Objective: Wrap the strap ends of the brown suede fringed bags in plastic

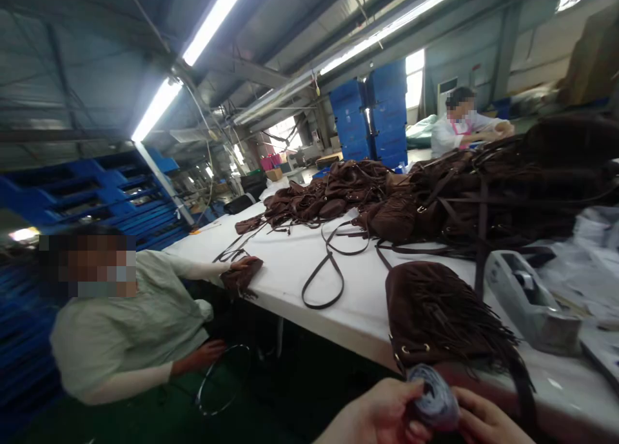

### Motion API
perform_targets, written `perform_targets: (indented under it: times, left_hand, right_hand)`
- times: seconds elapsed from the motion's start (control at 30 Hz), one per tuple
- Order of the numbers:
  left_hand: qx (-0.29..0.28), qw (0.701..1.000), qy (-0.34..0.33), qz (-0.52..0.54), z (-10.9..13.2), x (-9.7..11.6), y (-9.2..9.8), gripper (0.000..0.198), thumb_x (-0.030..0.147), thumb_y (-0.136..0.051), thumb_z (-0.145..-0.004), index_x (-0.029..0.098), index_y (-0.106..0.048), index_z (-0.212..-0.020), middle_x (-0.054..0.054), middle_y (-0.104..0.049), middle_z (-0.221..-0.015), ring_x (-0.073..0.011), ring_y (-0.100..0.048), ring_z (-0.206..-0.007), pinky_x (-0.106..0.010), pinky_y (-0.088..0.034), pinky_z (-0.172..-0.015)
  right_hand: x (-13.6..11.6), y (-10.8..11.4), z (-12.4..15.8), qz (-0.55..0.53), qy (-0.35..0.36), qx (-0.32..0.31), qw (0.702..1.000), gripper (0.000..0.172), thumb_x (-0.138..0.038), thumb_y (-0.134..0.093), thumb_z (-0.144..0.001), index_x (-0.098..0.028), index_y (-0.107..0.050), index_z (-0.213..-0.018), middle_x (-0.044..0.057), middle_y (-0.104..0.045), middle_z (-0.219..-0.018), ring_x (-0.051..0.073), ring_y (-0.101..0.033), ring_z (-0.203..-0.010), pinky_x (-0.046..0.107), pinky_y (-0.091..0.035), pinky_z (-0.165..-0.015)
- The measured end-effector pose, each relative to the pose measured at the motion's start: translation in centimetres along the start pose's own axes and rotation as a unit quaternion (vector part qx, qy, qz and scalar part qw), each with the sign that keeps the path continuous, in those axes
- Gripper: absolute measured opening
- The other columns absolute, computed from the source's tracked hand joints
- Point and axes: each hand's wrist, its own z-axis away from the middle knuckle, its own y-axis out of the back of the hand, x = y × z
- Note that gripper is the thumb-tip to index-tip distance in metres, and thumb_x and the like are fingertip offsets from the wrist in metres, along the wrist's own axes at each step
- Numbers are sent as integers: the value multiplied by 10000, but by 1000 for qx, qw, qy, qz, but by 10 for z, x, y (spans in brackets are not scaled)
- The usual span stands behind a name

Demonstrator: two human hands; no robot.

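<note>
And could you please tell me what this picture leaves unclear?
In the head view:
- Roll: material, blurred; edge, partly covered by the left hand.
- Right hand: forearm, cut off by the bottom edge.
- Pile: right end, cut off by the right edge.
- Far worker: legs, hidden by the pile.

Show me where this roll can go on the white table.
For the roll, bare tabletop shows between the bag under the co-worker's hand and the looped strap; another patch lies between that strap and the fringed bag. Crowded: the far side, under the heap of brown bags, and the right around the tape dispenser and plastic.
</note>
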Motion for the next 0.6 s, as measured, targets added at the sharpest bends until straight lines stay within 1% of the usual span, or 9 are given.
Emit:
perform_targets:
  times: [0.07, 0.13, 0.17, 0.2, 0.27, 0.37, 0.47, 0.53, 0.6]
  left_hand:
    - [26, 999, -18, -14, 3, 0, -7, 315, 453, -588, -830, 141, -585, -873, -27, -489, -636, -65, -302, -377, -181, -151, -364]
    - [67, 995, -57, -37, 7, -1, -17, 326, 445, -549, -861, 123, -587, -890, -37, -525, -669, -52, -294, -377, -178, -142, -365]
    - [77, 993, -72, -51, 9, -1, -21, 334, 436, -538, -873, 107, -590, -904, -53, -552, -703, -45, -300, -384, -177, -148, -368]
    - [87, 991, -79, -60, 11, 0, -24, 332, 431, -547, -872, 102, -590, -898, -51, -555, -698, -42, -307, -386, -173, -149, -369]
    - [103, 989, -84, -70, 11, 1, -26, 328, 427, -588, -855, 99, -589, -852, -35, -545, -680, -34, -305, -394, -163, -151, -374]
    - [95, 989, -74, -91, 10, 1, -25, 394, 477, -611, -831, 86, -605, -781, -22, -523, -613, -36, -298, -388, -169, -171, -373]
    - [111, 982, -99, -118, 9, -3, -28, 460, 520, -616, -815, 65, -640, -754, 8, -452, -491, -50, -287, -382, -178, -188, -375]
    - [123, 978, -114, -123, 8, -5, -30, 471, 514, -618, -815, 49, -656, -758, -24, -502, -514, -55, -310, -393, -183, -203, -376]
    - [121, 980, -114, -109, 7, -6, -32, 443, 484, -608, -831, 48, -661, -779, -80, -590, -627, -55, -345, -409, -184, -216, -377]
  right_hand:
    - [-6, -5, -2, 3, 16, 23, 1000, 469, -645, -720, -620, -228, -690, -833, 64, -657, -736, 172, -606, -596, 276, -505, -575]
    - [-12, -7, -1, 23, -20, 45, 999, 501, -640, -699, -653, -185, -651, -859, -25, -525, -510, 84, -390, -355, 200, -319, -361]
    - [-15, -8, 0, 20, -31, 41, 998, 494, -627, -685, -676, -171, -633, -857, -59, -464, -455, 60, -304, -314, 181, -226, -327]
    - [-16, -7, 0, 10, -30, 37, 999, 473, -603, -685, -685, -161, -620, -843, -71, -448, -440, 48, -272, -302, 173, -174, -318]
    - [-18, -4, 0, -18, -34, 4, 999, 414, -534, -711, -680, -152, -608, -801, -82, -437, -420, 39, -264, -297, 168, -149, -317]
    - [-16, -3, -2, -57, -56, -26, 996, 332, -444, -740, -655, -146, -597, -693, -80, -441, -391, 30, -250, -289, 169, -124, -316]
    - [-14, -13, -5, -72, -42, 29, 996, 291, -392, -722, -653, -144, -583, -594, -53, -483, -396, 28, -275, -292, 172, -126, -312]
    - [-12, -23, -8, -78, -24, 78, 994, 273, -368, -698, -655, -145, -576, -557, -37, -512, -410, 30, -296, -293, 175, -140, -309]
    - [-11, -31, -9, -78, -10, 112, 991, 233, -331, -681, -642, -149, -572, -544, -29, -534, -419, 36, -316, -296, 179, -151, -309]
